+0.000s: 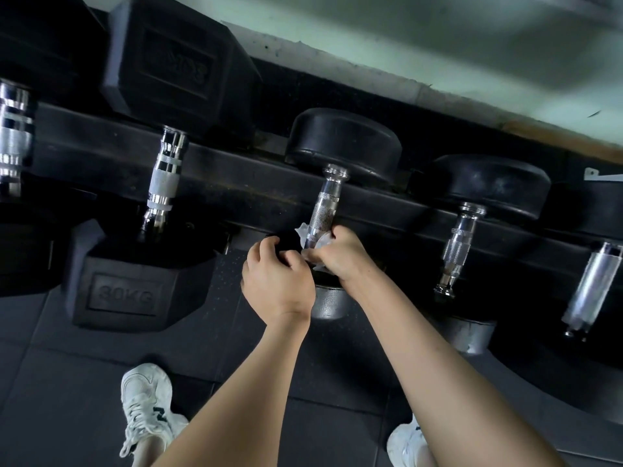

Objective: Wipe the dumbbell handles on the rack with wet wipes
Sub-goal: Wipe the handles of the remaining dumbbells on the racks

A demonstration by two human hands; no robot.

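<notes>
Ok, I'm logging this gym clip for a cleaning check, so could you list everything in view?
dumbbells: five, black and chrome, in a row on the rack
rack: one, black, across the frame
wet wipe: one, white, round the near end of the middle dumbbell's handle
floor tiles: dark grey, below the rack
wall: pale green, behind the rack
shoes: two, white, on the floor at the bottom edge
left hand: one, fingers curled beside the wipe; what it holds is unclear
right hand: one, grips the wipe on the handle
</notes>
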